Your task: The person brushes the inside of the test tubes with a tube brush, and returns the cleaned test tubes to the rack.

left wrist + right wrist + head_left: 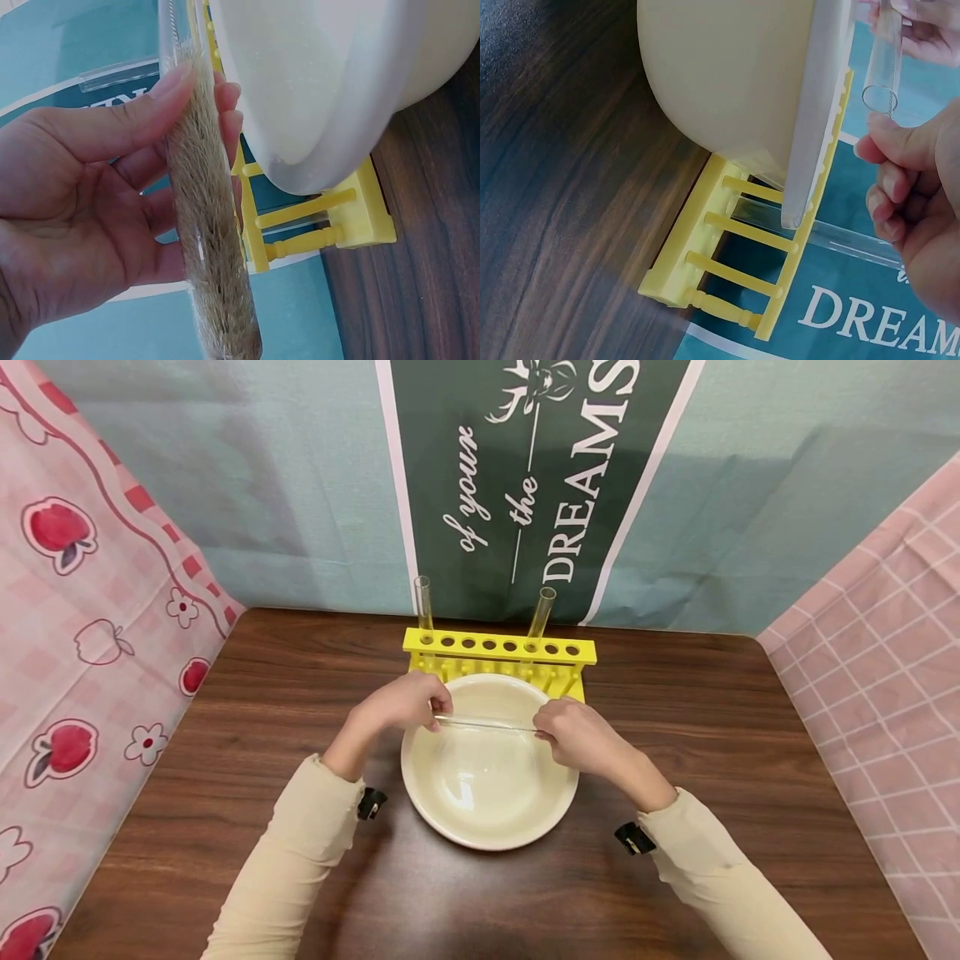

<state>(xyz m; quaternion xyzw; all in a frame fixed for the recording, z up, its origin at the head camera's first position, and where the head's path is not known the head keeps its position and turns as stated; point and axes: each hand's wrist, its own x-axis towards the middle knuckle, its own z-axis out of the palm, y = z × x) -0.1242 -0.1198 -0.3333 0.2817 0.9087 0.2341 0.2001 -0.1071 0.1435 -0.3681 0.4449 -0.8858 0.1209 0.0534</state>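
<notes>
A clear glass test tube (pixel 487 723) lies level over the white basin (pixel 487 845). My left hand (pixel 405 702) holds it, thumb on the near side and fingers behind, as the left wrist view shows. Inside the tube sits a test tube brush (pixel 214 247) with tan bristles, its twisted wire running toward the open mouth. At that mouth (pixel 879 99), my right hand (pixel 581 735) pinches the wire between thumb and index finger, the other fingers curled; the wire's end is hidden in the grip.
A yellow test tube rack (pixel 489 647) stands right behind the basin, partly covered by it. Two upright test tubes, one at the left (pixel 424 606) and another toward the right (pixel 542 614), rise from its holes. Cloth-covered walls border the dark wooden table (pixel 675 693).
</notes>
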